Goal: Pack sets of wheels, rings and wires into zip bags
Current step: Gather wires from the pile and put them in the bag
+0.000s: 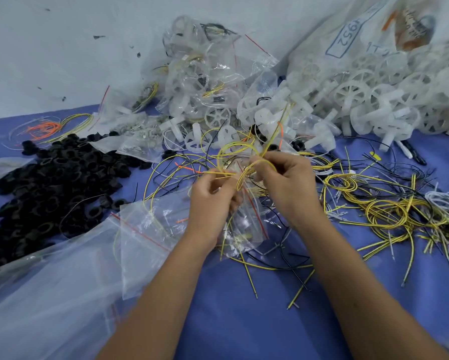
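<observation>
- Blue cloth-covered work table [244, 320] fills the view, backed by a pale wall with dark scuffs; nearly every part of it carries loose stock.
- Heaped white plastic spoked wheels [374, 94] spill from a big printed sack at the far right. They look light and rigid, easiest taken by the rim or the stub axle.
- Black rubber rings [49, 183] lie in a broad pile at the left; probably soft and grippy, so they should pinch up singly without sliding.
- Finished clear zip bags with red seal lines [200, 74] are stacked at the back centre, already holding wheels and wire.
- Loose yellow, black and white wire lengths [390, 203] tangle at the right. Thin and springy, they will likely snag one another; lifting by the middle of a coil should free them best.
- Small clear zip bag in work [246, 224] hangs below the hands, slippery and limp, so its mouth needs holding apart.
- Left hand [213, 193] is clenched on the bag's top and on the wire ends.
- Right hand [285, 178] pinches the looped yellow wire bundle [244, 154], which springs open above both hands.
</observation>
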The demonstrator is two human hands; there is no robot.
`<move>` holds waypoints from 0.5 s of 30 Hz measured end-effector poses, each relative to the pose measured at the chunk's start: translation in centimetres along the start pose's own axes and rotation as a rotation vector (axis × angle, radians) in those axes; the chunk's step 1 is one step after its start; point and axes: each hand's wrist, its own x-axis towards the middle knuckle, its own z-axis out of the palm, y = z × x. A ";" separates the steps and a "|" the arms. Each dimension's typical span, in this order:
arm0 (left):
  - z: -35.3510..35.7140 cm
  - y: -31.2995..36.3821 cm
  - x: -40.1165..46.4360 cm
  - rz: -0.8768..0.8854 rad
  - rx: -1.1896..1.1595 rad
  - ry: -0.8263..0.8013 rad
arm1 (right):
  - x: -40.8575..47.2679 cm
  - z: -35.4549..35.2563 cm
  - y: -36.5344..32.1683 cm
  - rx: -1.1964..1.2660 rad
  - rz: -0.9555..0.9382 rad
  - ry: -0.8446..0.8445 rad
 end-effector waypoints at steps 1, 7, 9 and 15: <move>0.0 -0.3 0.0 0.045 0.142 0.044 | 0.2 -0.3 0.3 -0.035 0.020 0.048; 0.1 -0.9 0.0 0.118 0.532 0.127 | 0.6 -0.9 1.1 -0.182 0.104 0.037; 0.0 -0.9 0.1 0.129 0.594 0.136 | 0.5 -1.0 0.8 -0.222 0.096 0.045; -0.6 -0.8 0.3 0.106 0.483 0.261 | 0.4 -1.6 0.0 -0.388 -0.036 0.077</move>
